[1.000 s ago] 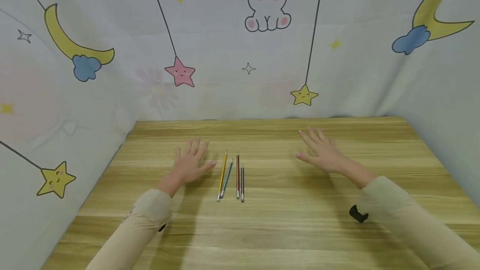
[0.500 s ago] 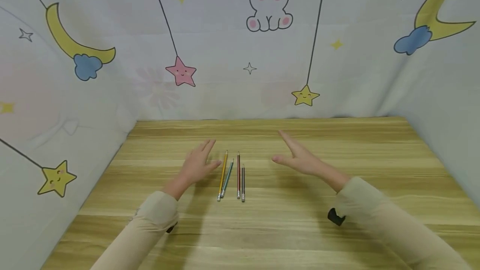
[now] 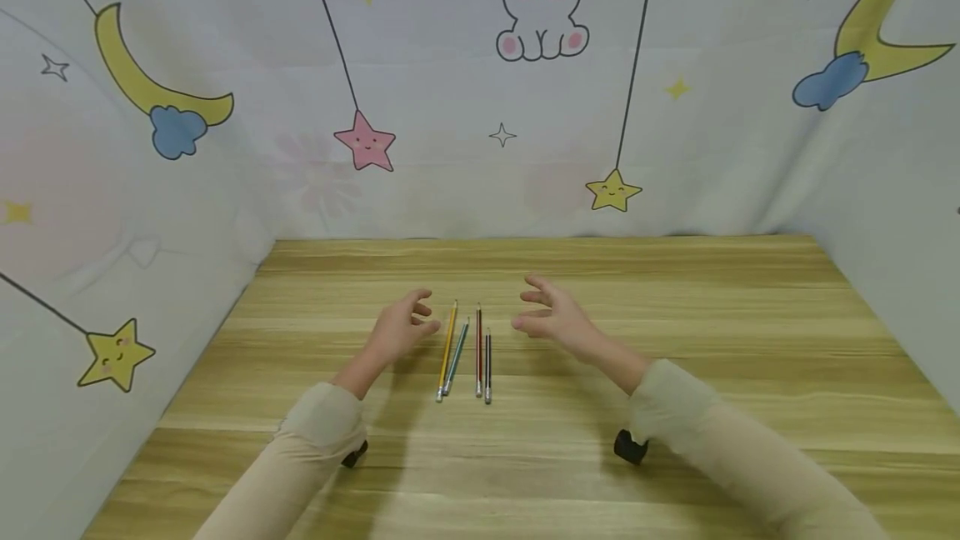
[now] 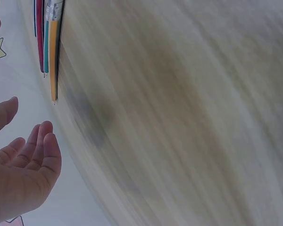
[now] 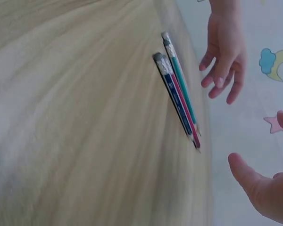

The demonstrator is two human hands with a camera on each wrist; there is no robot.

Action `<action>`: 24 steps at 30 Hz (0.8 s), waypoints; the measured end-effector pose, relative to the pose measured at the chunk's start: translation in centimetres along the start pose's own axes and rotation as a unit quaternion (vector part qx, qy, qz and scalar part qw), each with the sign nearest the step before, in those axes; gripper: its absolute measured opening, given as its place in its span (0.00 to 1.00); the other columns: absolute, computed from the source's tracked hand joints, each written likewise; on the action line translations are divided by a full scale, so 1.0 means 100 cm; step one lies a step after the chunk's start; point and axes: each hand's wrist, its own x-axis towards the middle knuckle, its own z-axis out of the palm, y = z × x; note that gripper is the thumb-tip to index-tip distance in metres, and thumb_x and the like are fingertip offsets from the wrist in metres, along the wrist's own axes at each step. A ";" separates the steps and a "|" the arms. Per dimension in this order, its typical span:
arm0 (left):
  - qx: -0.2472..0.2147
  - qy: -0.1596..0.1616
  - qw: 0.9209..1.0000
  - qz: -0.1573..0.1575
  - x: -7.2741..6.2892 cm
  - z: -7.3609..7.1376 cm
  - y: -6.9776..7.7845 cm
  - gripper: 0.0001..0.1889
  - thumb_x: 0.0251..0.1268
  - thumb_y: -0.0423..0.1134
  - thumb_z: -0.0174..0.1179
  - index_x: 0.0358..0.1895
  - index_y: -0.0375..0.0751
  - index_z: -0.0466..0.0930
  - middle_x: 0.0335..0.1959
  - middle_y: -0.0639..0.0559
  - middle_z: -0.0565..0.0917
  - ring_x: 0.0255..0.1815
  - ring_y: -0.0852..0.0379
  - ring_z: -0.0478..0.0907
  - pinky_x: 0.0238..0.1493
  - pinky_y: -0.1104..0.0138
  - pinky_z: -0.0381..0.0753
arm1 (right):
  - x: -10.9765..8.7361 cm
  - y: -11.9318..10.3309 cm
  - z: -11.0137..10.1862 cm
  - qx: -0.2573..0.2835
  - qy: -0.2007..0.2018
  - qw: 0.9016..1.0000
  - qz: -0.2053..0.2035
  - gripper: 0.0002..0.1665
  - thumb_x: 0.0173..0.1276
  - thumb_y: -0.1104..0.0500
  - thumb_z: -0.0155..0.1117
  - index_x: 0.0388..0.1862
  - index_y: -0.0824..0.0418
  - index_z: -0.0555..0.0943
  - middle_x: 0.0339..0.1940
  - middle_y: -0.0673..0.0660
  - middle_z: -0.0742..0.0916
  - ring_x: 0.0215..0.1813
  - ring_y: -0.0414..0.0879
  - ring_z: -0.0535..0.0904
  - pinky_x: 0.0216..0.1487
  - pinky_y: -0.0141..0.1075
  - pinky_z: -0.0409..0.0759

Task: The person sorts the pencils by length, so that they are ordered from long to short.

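Observation:
Side by side on the table lie a yellow pencil (image 3: 447, 348), a teal pencil (image 3: 457, 354), a red pencil (image 3: 479, 348) and a dark pencil (image 3: 488, 365), their silver eraser ends toward me. My left hand (image 3: 399, 328) hovers just left of the yellow pencil, palm turned inward, fingers loosely bent and holding nothing. On the other side, right of the dark pencil, my right hand (image 3: 561, 322) is held with thumb and fingers apart, nothing in it. The left wrist view shows the left hand (image 4: 26, 174) cupped loosely beyond the pencil tips.
The wood-grain table (image 3: 525, 473) ends at a pale cloth backdrop (image 3: 450, 190) printed with stars, moons and a rabbit, which also runs along both sides. A black wrist mount (image 3: 631, 447) sticks out below the right cuff, another (image 3: 355, 453) below the left.
Both hands have come inward toward the pencils, the right one travelling farther to the left. Their spread fingers have relaxed into a loose bend. The pencils lie as before.

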 end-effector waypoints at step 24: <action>0.010 -0.024 0.999 -0.040 -0.001 0.015 -0.001 0.26 0.54 0.38 0.61 0.56 0.34 0.66 0.34 0.41 0.82 0.25 0.57 0.79 0.31 0.67 0.76 | 0.030 0.022 0.052 -0.021 0.032 0.995 0.089 0.38 0.56 0.65 0.62 0.64 0.67 0.58 0.42 0.66 0.82 0.19 0.43 0.76 0.18 0.31 0.75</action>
